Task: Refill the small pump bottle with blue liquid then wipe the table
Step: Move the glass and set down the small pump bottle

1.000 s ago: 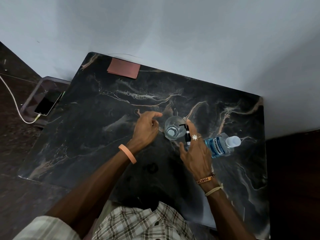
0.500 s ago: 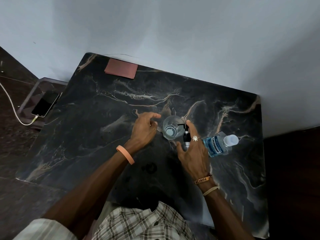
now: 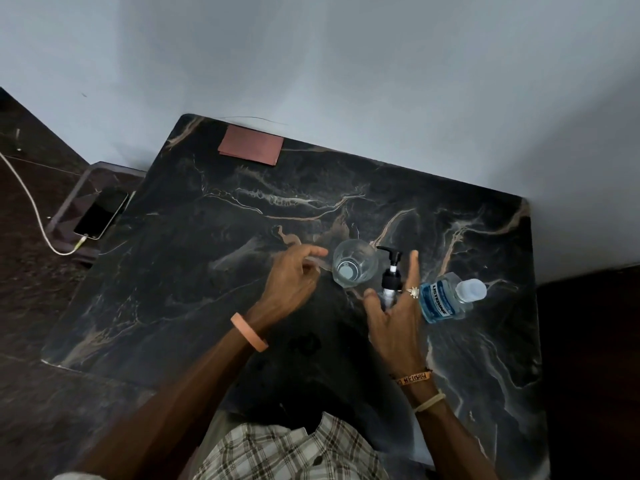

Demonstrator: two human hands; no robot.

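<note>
The table [image 3: 207, 271] has a dark, marble-look top with pale and tan veining, smooth and faintly glossy. The glass [image 3: 355, 268] is clear and smooth. The pump bottle [image 3: 390, 277] carries a glossy black plastic pump head over a clear body. The mouthwash bottle [image 3: 446, 299] is clear plastic with blue liquid, a printed glossy label and a translucent plastic cap. The cloth [image 3: 251, 148] is reddish-brown and matt. The wall [image 3: 346, 64] is painted, matt and smooth. The phone [image 3: 100, 216] has a glossy black screen. The shirt [image 3: 287, 452] is checked woven cloth.
</note>
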